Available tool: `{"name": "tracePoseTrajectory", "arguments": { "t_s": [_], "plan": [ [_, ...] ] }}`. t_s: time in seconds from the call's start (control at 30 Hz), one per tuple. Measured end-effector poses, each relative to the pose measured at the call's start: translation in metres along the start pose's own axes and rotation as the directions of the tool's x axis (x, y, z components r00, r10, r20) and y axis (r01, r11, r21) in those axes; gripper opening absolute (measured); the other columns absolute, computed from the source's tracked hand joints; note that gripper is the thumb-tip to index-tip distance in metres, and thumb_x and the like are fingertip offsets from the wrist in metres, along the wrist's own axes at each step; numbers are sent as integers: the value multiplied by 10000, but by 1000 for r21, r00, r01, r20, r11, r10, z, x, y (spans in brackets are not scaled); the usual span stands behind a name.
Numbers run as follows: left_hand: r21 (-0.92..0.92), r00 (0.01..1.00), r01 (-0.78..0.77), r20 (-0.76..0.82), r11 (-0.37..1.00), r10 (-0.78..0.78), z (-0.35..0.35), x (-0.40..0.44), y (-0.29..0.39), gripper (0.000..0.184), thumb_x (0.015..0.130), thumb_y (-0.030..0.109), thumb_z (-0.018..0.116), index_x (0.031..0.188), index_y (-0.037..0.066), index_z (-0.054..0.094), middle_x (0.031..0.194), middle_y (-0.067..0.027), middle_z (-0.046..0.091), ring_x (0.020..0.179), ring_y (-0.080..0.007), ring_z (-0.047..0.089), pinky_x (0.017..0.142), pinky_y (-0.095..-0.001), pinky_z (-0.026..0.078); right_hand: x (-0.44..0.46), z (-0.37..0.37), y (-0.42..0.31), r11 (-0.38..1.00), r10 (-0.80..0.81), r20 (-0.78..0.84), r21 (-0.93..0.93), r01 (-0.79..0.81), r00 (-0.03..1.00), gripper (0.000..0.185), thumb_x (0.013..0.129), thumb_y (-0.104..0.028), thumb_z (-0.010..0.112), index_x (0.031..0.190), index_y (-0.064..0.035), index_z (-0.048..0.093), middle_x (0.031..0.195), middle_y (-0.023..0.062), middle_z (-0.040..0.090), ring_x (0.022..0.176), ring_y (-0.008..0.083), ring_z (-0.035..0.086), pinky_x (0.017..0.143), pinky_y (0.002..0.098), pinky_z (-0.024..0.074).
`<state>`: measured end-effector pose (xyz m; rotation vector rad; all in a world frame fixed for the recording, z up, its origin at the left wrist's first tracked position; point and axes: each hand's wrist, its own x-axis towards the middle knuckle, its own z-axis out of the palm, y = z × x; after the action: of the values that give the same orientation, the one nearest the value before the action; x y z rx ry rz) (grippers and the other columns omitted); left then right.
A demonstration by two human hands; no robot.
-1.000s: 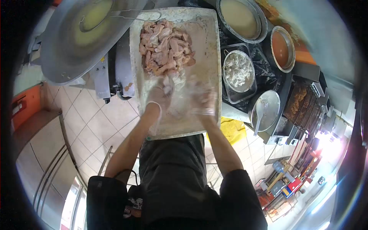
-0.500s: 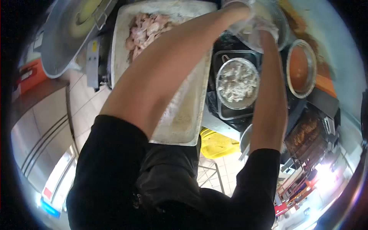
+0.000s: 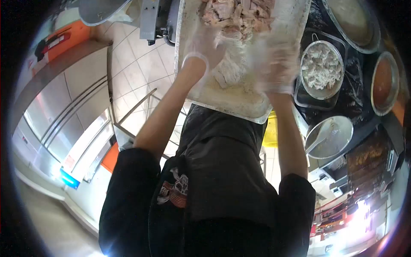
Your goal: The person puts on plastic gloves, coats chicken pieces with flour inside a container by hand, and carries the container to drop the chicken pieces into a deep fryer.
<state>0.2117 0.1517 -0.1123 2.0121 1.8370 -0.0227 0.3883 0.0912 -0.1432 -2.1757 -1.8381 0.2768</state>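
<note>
Meat (image 3: 236, 19), raw, cut into pieces and apparently chicken, is heaped at the far end of a shallow rectangular tray (image 3: 227, 97), partly cut off by the upper edge of the view. White flour-like powder (image 3: 231, 68) lies on the near side of the heap; this layout likely keeps both within reach. The raised rim presumably contains loose powder.

Left hand (image 3: 209, 46): positioned over the left part of the tray, just beside the heap, in a clear glove (image 3: 195, 55). Blur hides the fingers; whether they grasp anything cannot be told. Right hand (image 3: 277, 66): similarly gloved, over the right part of the tray. Blur is stronger here; its grip cannot be told either. Gloving probably serves as a barrier against raw meat.

Right of the tray, a round metal bowl (image 3: 324, 94) of white-coated pieces (image 3: 321, 64) stands in a rectangular pan (image 3: 352, 77), presumably to catch spillage. Near it stand a pot (image 3: 373, 43) of pale liquid (image 3: 349, 21) and a vessel (image 3: 394, 88) of orange liquid (image 3: 381, 83). A nearer basin (image 3: 340, 137) holds a spoon (image 3: 324, 133), its handle projecting over the rim, probably for clean access.
</note>
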Motion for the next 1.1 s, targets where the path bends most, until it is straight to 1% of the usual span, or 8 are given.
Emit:
{"name": "tracePoseTrajectory", "arguments": {
  "t_s": [0.07, 0.13, 0.27, 0.37, 0.6, 0.87, 1.03, 1.1],
  "plan": [
    [326, 830, -4, 528, 945, -178, 38, -38, -40, 456, 702, 297, 591, 1042, -1, 532, 1091, -185, 511, 996, -295, 511, 832, -362, 423, -15, -20, -36, 902, -144, 481, -296, 315, 865, 521, 786, -246, 474, 1215, 19, 341, 1221, 213, 376, 1147, 353, 349, 947, 462, 275],
    [239, 747, -164, 664, 957, -38, 49, -60, -46, 568, 696, 311, 601, 1143, -2, 445, 1130, -211, 476, 1006, -314, 500, 851, -359, 413, -22, -2, -41, 920, -125, 499, -266, 289, 858, 531, 787, -246, 462, 1235, 4, 320, 1238, 201, 367, 1164, 341, 334, 960, 447, 261],
    [181, 864, -183, 499, 966, 70, 80, -66, -29, 553, 694, 284, 613, 1131, -7, 441, 1112, -208, 491, 986, -325, 510, 848, -364, 417, -40, 60, -44, 981, -131, 566, -46, 189, 814, 582, 793, -246, 413, 1315, -60, 236, 1304, 152, 334, 1229, 293, 271, 1013, 387, 206],
    [62, 955, 163, 242, 985, -173, 81, -62, -25, 471, 687, 242, 622, 1069, 3, 486, 1103, -199, 500, 954, -339, 525, 807, -377, 439, -56, 92, -40, 985, -95, 366, -97, 140, 926, 514, 790, -217, 426, 1266, -52, 322, 1265, 169, 373, 1186, 301, 330, 995, 382, 242],
    [-66, 776, 67, 630, 996, -10, 53, -52, -40, 374, 727, 292, 572, 981, 18, 554, 987, -202, 559, 928, -341, 535, 781, -387, 445, -63, 136, 3, 982, -182, 542, 139, 126, 820, 538, 745, -250, 492, 1229, -49, 374, 1269, 152, 364, 1182, 291, 334, 997, 366, 263],
    [-73, 835, 13, 549, 997, 29, 61, -41, -47, 458, 800, 418, 432, 1057, 48, 516, 1078, -205, 518, 980, -345, 514, 805, -405, 434, -36, 24, -61, 953, -122, 716, -109, 283, 687, 559, 764, -278, 484, 1235, -6, 354, 1260, 175, 371, 1184, 304, 336, 1003, 378, 242],
    [-104, 981, -88, 165, 991, 104, 65, -38, -53, 354, 749, 200, 538, 1057, 37, 470, 1027, -188, 510, 893, -305, 560, 725, -378, 467, -32, 46, -82, 916, 34, 826, -251, 313, 562, 389, 795, -176, 449, 1174, -89, 452, 1203, 113, 456, 1111, 227, 437, 934, 338, 338],
    [12, 975, -107, 197, 994, 103, 94, -26, -67, 410, 740, 221, 555, 1091, 43, 438, 1060, -184, 486, 918, -310, 549, 740, -379, 464, -57, 70, -57, 896, -147, 677, -218, 388, 721, 326, 778, -194, 452, 1084, -96, 508, 1095, 104, 518, 1017, 221, 491, 860, 334, 386]
  ]
}}
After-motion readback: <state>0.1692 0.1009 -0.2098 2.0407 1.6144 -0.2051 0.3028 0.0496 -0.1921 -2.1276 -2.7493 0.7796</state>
